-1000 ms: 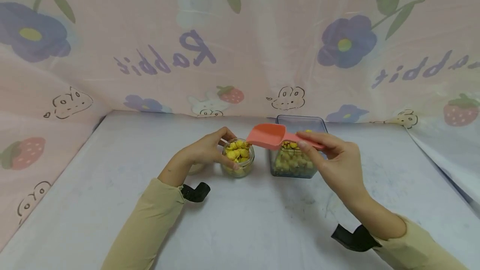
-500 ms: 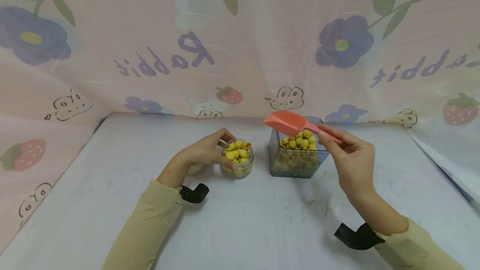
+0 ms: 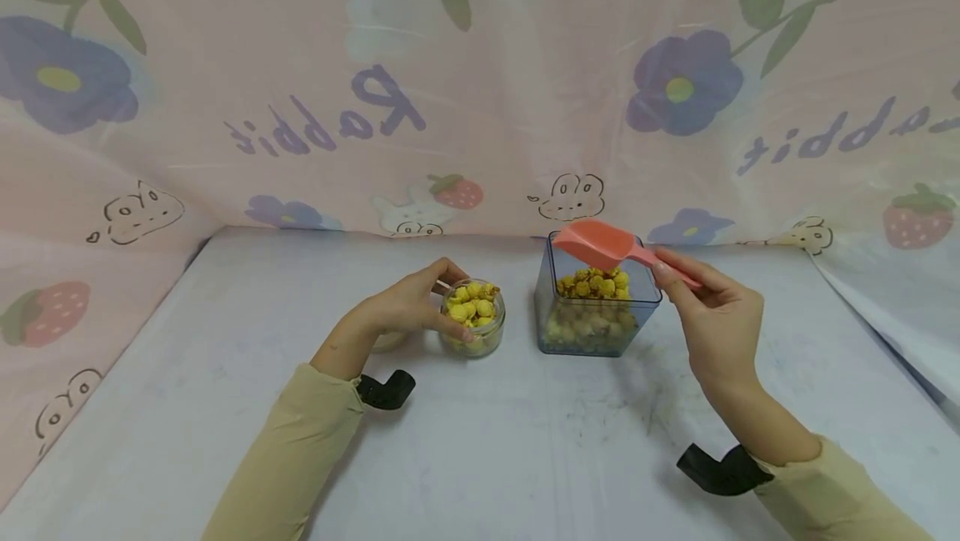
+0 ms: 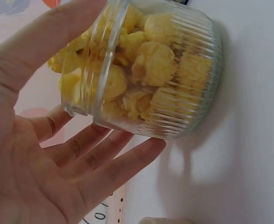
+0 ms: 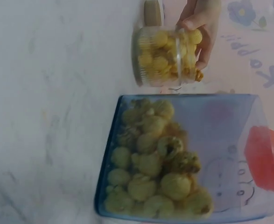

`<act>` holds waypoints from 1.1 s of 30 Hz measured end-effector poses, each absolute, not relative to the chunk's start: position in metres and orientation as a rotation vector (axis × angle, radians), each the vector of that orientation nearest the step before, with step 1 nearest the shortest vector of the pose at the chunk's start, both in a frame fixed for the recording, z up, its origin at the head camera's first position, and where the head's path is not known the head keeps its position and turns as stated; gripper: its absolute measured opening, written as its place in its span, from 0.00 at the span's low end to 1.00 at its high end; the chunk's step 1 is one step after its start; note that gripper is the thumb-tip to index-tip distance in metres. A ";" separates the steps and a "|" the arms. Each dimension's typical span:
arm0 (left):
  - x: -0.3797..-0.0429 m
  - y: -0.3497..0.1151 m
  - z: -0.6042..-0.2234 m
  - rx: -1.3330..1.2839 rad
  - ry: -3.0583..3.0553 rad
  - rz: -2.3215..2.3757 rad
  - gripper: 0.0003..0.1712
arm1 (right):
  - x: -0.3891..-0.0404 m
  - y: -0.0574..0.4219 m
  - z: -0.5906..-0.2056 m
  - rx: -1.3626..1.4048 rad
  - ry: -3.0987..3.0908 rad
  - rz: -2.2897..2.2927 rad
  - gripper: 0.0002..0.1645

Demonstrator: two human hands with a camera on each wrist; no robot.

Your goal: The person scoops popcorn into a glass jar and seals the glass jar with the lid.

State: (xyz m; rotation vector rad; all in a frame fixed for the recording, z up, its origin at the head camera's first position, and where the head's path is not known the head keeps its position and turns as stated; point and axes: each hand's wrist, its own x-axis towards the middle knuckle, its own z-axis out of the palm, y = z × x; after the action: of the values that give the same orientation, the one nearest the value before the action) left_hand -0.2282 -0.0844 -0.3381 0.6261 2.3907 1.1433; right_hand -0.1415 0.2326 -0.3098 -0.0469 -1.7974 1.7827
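My left hand (image 3: 408,303) holds a small glass jar (image 4: 174,93) between thumb and fingers, the jar standing upright on the table. Yellow popcorn (image 3: 472,301) fills it up to the rim, with a few pieces rising above. To its right is a blue-tinted clear square container (image 3: 577,341), about half full of more popcorn (image 5: 148,172). Pinched by its handle in my right hand (image 3: 720,328), a coral-red scoop (image 3: 596,242) is over the container's opening. No popcorn shows on the scoop in the head view.
A pale round lid (image 3: 390,341) lies on the table left of the jar, partly hidden by my left hand. A white cloth (image 3: 480,458) covers the table. A pink patterned curtain (image 3: 480,107) hangs directly behind the container.
My right hand has carried the scoop rightward from beside the jar to over the square container, tilting its handle end downward. The left hand and jar have stayed in place.
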 end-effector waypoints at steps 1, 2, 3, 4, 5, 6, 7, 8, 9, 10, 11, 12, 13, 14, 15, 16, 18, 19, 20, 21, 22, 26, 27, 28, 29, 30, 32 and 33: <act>-0.228 -0.085 -0.338 0.624 2.388 1.146 0.41 | -0.142 0.233 -0.311 -0.050 -1.798 1.782 0.14; -0.227 -0.085 -0.338 0.623 2.386 1.149 0.41 | -0.142 0.234 -0.312 -0.050 -1.800 1.781 0.14; -0.227 -0.085 -0.338 0.625 2.383 1.154 0.41 | -0.143 0.235 -0.313 -0.044 -1.800 1.781 0.14; -0.227 -0.085 -0.338 0.629 2.379 1.159 0.41 | -0.143 0.236 -0.314 -0.039 -1.805 1.773 0.14; -0.227 -0.085 -0.338 0.631 2.374 1.165 0.41 | -0.144 0.237 -0.314 -0.026 -1.806 1.770 0.14; -0.227 -0.085 -0.338 0.637 2.371 1.172 0.40 | -0.144 0.237 -0.315 -0.010 -1.809 1.766 0.15; -0.227 -0.086 -0.339 0.636 2.366 1.180 0.40 | -0.145 0.238 -0.316 0.007 -1.812 1.756 0.14; -0.227 -0.086 -0.339 0.641 2.364 1.184 0.40 | -0.145 0.239 -0.316 0.027 -1.813 1.747 0.15; -0.227 -0.086 -0.340 0.646 2.362 1.188 0.40 | -0.145 0.240 -0.316 0.045 -1.817 1.735 0.15; -0.228 -0.086 -0.340 0.651 2.362 1.189 0.40 | -0.146 0.240 -0.317 0.064 -1.820 1.723 0.14; -0.228 -0.086 -0.341 0.654 2.362 1.189 0.39 | -0.146 0.241 -0.317 0.081 -1.821 1.714 0.14; -0.228 -0.086 -0.341 0.657 2.362 1.190 0.39 | -0.146 0.242 -0.317 0.095 -1.823 1.704 0.14; -0.228 -0.086 -0.342 0.658 2.360 1.192 0.39 | -0.146 0.242 -0.317 0.106 -1.824 1.697 0.14; -0.228 -0.086 -0.342 0.658 2.361 1.192 0.39 | -0.145 0.243 -0.318 0.112 -1.828 1.690 0.14; -0.229 -0.086 -0.342 0.660 2.360 1.192 0.39 | -0.145 0.243 -0.318 0.116 -1.836 1.680 0.14; -0.229 -0.086 -0.342 0.659 2.359 1.192 0.39 | -0.145 0.244 -0.318 0.116 -1.848 1.665 0.14; -0.228 -0.086 -0.341 0.657 2.357 1.194 0.39 | -0.144 0.244 -0.319 0.103 -1.885 1.617 0.14; -0.228 -0.086 -0.341 0.657 2.356 1.194 0.40 | -0.143 0.244 -0.319 0.096 -1.899 1.603 0.14; -0.228 -0.086 -0.341 0.656 2.356 1.193 0.40 | -0.143 0.244 -0.319 0.087 -1.919 1.581 0.14; -0.228 -0.086 -0.341 0.655 2.354 1.194 0.40 | -0.143 0.244 -0.319 0.079 -1.936 1.564 0.13; -0.228 -0.086 -0.341 0.653 2.354 1.195 0.40 | -0.142 0.244 -0.319 0.073 -1.951 1.547 0.13; -0.229 -0.086 -0.342 0.653 2.353 1.195 0.40 | -0.141 0.243 -0.319 0.066 -2.012 1.491 0.14; -0.229 -0.086 -0.342 0.654 2.354 1.194 0.40 | -0.141 0.243 -0.320 0.067 -2.034 1.466 0.13; -0.229 -0.086 -0.341 0.656 2.354 1.192 0.40 | -0.141 0.243 -0.320 0.068 -2.057 1.439 0.13; -0.229 -0.086 -0.342 0.656 2.354 1.191 0.40 | -0.141 0.243 -0.320 0.070 -2.081 1.413 0.13; -0.229 -0.087 -0.342 0.658 2.355 1.189 0.40 | -0.141 0.243 -0.321 0.072 -2.104 1.384 0.13; -0.229 -0.087 -0.342 0.661 2.356 1.187 0.40 | -0.141 0.244 -0.321 0.082 -2.147 1.335 0.13; -0.229 -0.087 -0.342 0.662 2.356 1.185 0.40 | -0.141 0.244 -0.322 0.087 -2.167 1.314 0.12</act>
State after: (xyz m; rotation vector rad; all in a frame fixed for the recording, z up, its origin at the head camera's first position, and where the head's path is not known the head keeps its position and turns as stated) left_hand -0.2292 -0.0865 -0.3420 0.6621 2.3565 1.1854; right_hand -0.1414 0.2442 -0.3219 0.0869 -2.1666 1.3145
